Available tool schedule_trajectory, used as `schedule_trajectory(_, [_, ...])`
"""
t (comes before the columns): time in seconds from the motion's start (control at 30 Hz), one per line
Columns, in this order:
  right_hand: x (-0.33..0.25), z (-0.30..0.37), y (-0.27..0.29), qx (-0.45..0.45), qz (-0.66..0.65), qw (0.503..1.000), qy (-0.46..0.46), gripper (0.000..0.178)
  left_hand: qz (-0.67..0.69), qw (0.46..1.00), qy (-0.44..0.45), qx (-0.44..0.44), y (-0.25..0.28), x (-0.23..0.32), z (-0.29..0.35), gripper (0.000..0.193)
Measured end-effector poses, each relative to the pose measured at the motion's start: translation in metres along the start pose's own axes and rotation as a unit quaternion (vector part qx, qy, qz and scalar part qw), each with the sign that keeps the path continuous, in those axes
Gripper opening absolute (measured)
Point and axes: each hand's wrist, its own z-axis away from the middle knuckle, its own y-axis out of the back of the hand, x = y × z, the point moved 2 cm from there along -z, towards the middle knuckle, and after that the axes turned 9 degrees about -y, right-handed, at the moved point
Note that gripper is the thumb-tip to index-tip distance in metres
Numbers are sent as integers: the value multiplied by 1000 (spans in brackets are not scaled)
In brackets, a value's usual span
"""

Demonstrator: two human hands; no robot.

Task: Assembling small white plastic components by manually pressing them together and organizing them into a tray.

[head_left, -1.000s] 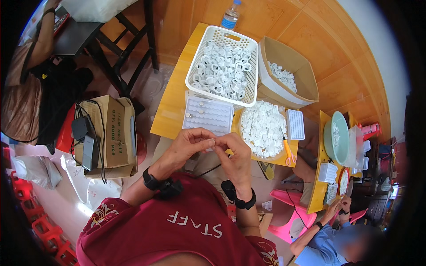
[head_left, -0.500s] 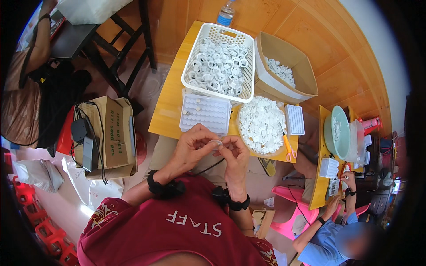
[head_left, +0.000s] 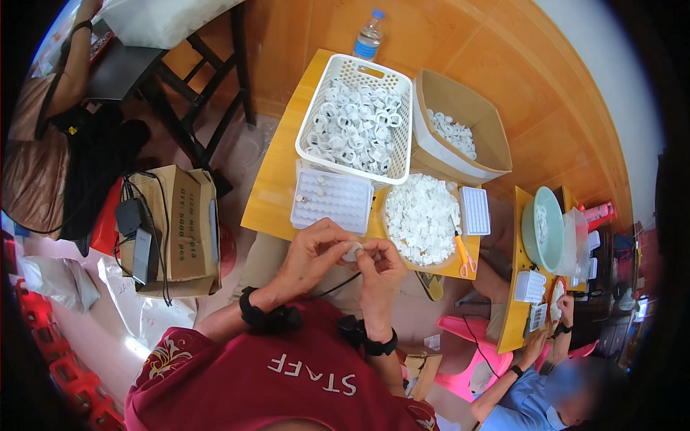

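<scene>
Just in front of the table's near edge, my left hand (head_left: 316, 251) and my right hand (head_left: 379, 264) meet, both pinching one small round whitish plastic piece (head_left: 352, 251). Fingers cover much of it. Beyond my hands lies a white tray (head_left: 330, 212) with rows of round pockets; a few small metallic discs sit in its left part. Behind that tray stands a white perforated basket (head_left: 407, 108) full of white ring-shaped plastic parts (head_left: 352, 129). To the right, a round container holds a heap of small white pieces (head_left: 420, 219).
Orange-handled scissors (head_left: 462, 251) lie by the heap, beside a second pocketed tray (head_left: 475, 210). A cardboard box (head_left: 481, 136) with white parts and a water bottle (head_left: 369, 36) are at the back. Another carton (head_left: 180, 230) with cables stands left. A co-worker (head_left: 535, 391) sits at the right table.
The small piece between my fingers has turned and shows more of its flat face. The whole view has tipped slightly, so the table sits lower. The co-worker's hand has shifted.
</scene>
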Motion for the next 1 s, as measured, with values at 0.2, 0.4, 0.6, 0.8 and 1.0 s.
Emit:
schedule_trajectory(0.2, [-17,-4,11,-15,47,998,-50,10,-77,993,-9,-87,5,12,-6,20])
schedule_trajectory(0.4, [-20,-1,11,1,127,992,-21,10,-243,956,-94,-135,0,22,-10,27])
schedule_trajectory(0.6, [-14,0,14,-1,141,990,-9,9,-363,898,-196,-155,-3,19,-7,28])
schedule_trajectory(0.8, [-17,4,13,-11,135,990,-29,10,-420,864,-228,-161,-5,18,-3,29])
schedule_trajectory(1.0, [-12,4,15,-14,119,992,-25,11,-354,902,-207,-131,-1,19,-4,26])
